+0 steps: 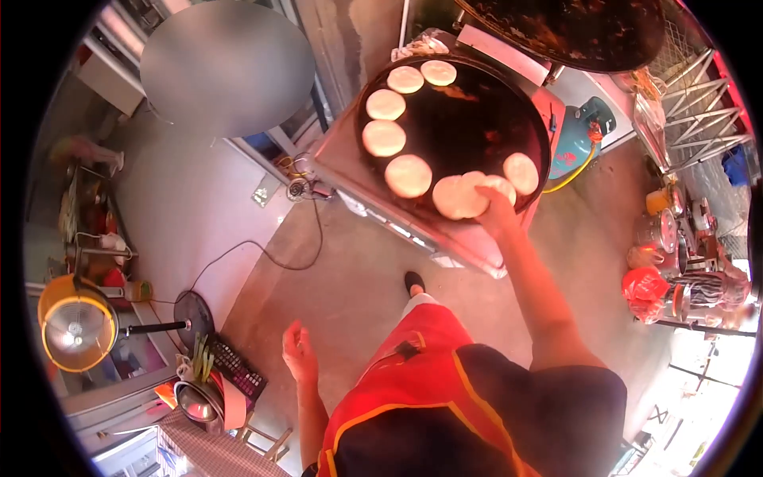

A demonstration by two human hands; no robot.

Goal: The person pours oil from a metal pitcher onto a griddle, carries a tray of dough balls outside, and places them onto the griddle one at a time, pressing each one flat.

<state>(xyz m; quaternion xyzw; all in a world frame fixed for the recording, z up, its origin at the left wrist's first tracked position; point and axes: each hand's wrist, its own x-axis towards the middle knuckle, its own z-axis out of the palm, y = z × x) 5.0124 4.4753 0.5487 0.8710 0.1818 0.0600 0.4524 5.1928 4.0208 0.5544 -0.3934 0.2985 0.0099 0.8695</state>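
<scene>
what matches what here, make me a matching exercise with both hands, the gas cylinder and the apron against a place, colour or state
1. right hand
2. gas cylinder
3. left hand
4. apron

A. red with yellow trim
B. away from the griddle, near no dough round
C. touching a pale dough round at the griddle's edge
D. teal, standing beside the griddle

Pairs: 1-C, 2-D, 3-B, 4-A

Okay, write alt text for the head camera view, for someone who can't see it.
A person's right hand touches pale round flatbreads at the near edge of a large black griddle; more line its left rim. The left hand hangs empty above the floor, and a teal gas cylinder stands right of the griddle.
</scene>
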